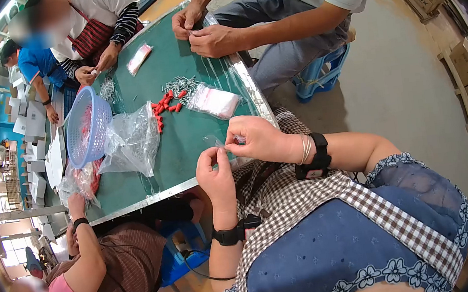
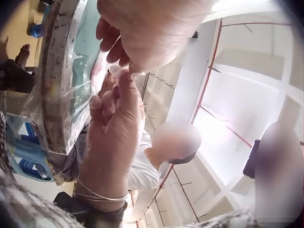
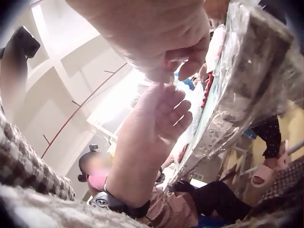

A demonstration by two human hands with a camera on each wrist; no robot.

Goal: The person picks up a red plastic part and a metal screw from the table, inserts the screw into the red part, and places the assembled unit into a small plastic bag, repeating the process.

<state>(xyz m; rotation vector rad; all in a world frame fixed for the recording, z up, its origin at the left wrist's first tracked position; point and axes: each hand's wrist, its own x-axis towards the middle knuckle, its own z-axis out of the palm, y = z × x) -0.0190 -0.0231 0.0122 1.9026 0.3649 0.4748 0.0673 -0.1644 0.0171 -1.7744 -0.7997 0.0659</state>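
In the head view my left hand (image 1: 215, 174) and right hand (image 1: 262, 140) meet at the table's near edge. Between their fingertips is a small clear plastic bag (image 1: 214, 142), thin and hard to make out. The left thumb and forefinger pinch its edge, and the right thumb and forefinger pinch it from the other side. Both wrist views show the fingertips close together, the bag mostly hidden by the hands. Beyond them on the green table (image 1: 188, 145) lie a stack of clear bags (image 1: 214, 100), red plastic pieces (image 1: 168, 102) and a pile of silver screws (image 1: 181, 85).
A large clear bag (image 1: 129, 140) lies beside a purple basket (image 1: 88, 127) on the left. Another packet (image 1: 139, 58) rests farther back. Several people work around the table, one person's hands (image 1: 207, 36) across from me. A blue stool (image 1: 324, 72) stands at the right.
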